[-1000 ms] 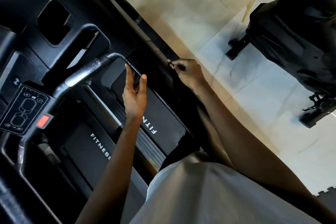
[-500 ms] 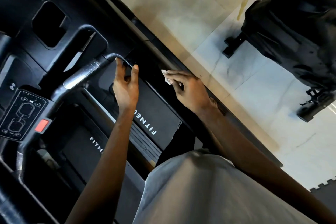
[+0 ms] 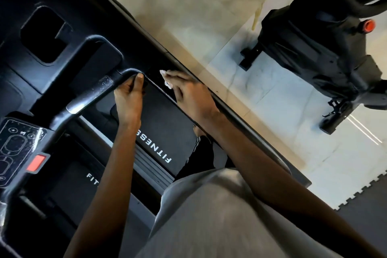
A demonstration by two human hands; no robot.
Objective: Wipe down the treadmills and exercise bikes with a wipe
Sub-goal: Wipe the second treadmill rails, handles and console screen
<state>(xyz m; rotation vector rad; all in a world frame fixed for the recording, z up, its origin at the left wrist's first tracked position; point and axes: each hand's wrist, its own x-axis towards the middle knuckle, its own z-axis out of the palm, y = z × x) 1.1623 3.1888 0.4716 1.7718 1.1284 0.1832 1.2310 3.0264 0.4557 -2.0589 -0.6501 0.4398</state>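
While a white wipe [image 3: 165, 77] lies flat on the treadmill's [image 3: 163, 119] side rail [image 3: 251, 137], near its front end, the right hand [image 3: 188, 92] presses it down with fingers straight and together. The left hand [image 3: 127, 98] curls round the handlebar [image 3: 90, 98]. 1 bike [image 3: 314, 52] stands well apart. Likely step: wiping the rail. Next comes a steady stroke along it, keeping pressure.

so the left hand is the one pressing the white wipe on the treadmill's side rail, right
Not quite: the right hand presses the white wipe on the treadmill's side rail. The left hand grips the handlebar instead. The head view shows it.
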